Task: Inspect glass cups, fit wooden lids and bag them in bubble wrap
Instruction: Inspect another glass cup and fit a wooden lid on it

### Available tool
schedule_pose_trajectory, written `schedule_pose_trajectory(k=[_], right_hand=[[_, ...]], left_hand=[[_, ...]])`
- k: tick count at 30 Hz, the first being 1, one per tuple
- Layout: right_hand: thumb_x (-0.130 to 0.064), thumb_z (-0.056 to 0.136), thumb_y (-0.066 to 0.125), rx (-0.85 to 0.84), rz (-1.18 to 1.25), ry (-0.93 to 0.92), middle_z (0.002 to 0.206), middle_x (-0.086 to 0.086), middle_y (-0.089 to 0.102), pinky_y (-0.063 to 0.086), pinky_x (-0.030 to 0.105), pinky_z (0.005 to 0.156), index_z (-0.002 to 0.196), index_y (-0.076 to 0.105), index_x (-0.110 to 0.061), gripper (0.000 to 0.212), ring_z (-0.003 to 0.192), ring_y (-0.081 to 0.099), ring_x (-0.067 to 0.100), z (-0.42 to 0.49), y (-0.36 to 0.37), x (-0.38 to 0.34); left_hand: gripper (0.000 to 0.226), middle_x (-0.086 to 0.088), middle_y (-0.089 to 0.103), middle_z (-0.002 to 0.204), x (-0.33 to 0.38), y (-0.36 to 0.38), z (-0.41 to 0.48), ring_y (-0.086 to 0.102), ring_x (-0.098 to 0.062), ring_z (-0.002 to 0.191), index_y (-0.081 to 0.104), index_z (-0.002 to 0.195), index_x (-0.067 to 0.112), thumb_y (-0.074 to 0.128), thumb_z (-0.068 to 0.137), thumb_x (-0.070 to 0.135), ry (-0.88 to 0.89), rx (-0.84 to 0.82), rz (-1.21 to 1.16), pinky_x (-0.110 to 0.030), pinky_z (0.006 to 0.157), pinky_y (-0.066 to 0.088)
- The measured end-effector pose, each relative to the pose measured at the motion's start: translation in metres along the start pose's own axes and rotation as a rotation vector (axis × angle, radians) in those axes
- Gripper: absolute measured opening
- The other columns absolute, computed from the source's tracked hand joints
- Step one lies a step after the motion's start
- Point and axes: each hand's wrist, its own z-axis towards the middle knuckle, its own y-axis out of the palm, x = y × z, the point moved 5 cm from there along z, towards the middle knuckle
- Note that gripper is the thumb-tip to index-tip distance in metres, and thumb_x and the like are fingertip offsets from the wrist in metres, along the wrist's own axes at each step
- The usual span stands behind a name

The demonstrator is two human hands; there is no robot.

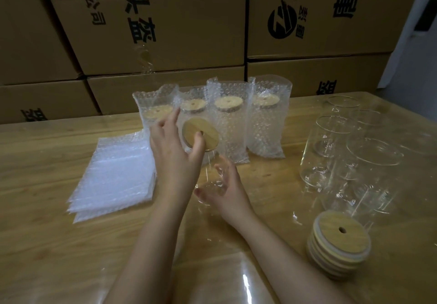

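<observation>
A clear glass cup [211, 164] lies tilted between my hands above the table's middle, its mouth pointing away from me. A round wooden lid [192, 130] with a small hole sits on that mouth. My left hand [173, 152] holds the lid end, thumb pressed on the lid's face and forefinger stretched up past its rim. My right hand [230, 193] grips the cup's base from below, fingers curled around the glass. A flat stack of bubble wrap bags [113, 171] lies to the left of my left hand.
Several lidded cups in bubble wrap bags [233, 126] stand in a row behind my hands. Several bare glass cups [331, 147] stand at the right, with a stack of wooden lids [338, 244] in front of them. Cardboard boxes [165, 20] wall off the wooden table [47, 232] at the back.
</observation>
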Motion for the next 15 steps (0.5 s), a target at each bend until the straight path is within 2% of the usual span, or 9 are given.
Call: schedule_pose_trajectory(k=[2,3,6,10,15], right_hand=[[-0.029,0.070,0.085,0.013,0.010,0.005,0.140,-0.012,0.041,0.038,0.040,0.109,0.147,0.025,-0.032,0.099,0.133,0.035,0.001,-0.0006,-0.0003,-0.0007],[-0.026,0.070,0.085,0.017,0.012,0.003,0.139,-0.012,0.041,0.038,0.042,0.109,0.147,0.025,-0.031,0.099,0.133,0.035,0.001,-0.0011,-0.0003,-0.0016],[-0.029,0.068,0.084,0.006,0.006,0.001,0.140,-0.014,0.040,0.038,0.044,0.109,0.146,0.025,-0.033,0.098,0.133,0.035,0.001,-0.0027,0.0007,-0.0030],[-0.051,0.053,0.077,0.010,0.004,0.006,0.137,-0.014,0.040,0.041,0.043,0.107,0.141,0.029,-0.038,0.100,0.131,0.035,-0.002,-0.0046,0.0017,-0.0061],[-0.047,0.054,0.076,0.016,0.004,-0.005,0.139,-0.011,0.040,0.040,0.045,0.107,0.141,0.030,-0.035,0.099,0.132,0.037,0.002,-0.0048,0.0015,-0.0070]], left_hand=[[0.041,0.000,0.042,0.140,0.0059,0.0051,-0.0009,0.034,-0.015,0.129,0.051,0.136,0.016,0.043,0.096,0.021,0.138,-0.081,0.085,-0.030,0.105,0.026],[0.041,-0.001,0.045,0.142,0.0077,0.0077,-0.0021,0.035,-0.016,0.130,0.055,0.132,0.013,0.038,0.095,0.020,0.173,-0.116,0.099,-0.031,0.106,0.027],[0.045,-0.003,0.056,0.134,0.0096,0.0083,-0.0041,0.047,-0.018,0.125,0.063,0.123,0.008,0.034,0.095,0.029,0.207,-0.116,0.113,-0.035,0.105,0.032],[0.051,-0.001,0.060,0.126,0.0058,0.0087,-0.0071,0.051,-0.016,0.119,0.065,0.119,0.009,0.033,0.092,0.038,0.185,-0.109,0.024,-0.044,0.102,0.040],[0.051,0.004,0.061,0.120,0.0014,0.0121,-0.0087,0.054,-0.013,0.115,0.068,0.113,0.012,0.032,0.090,0.040,0.111,-0.095,-0.073,-0.047,0.098,0.043]])
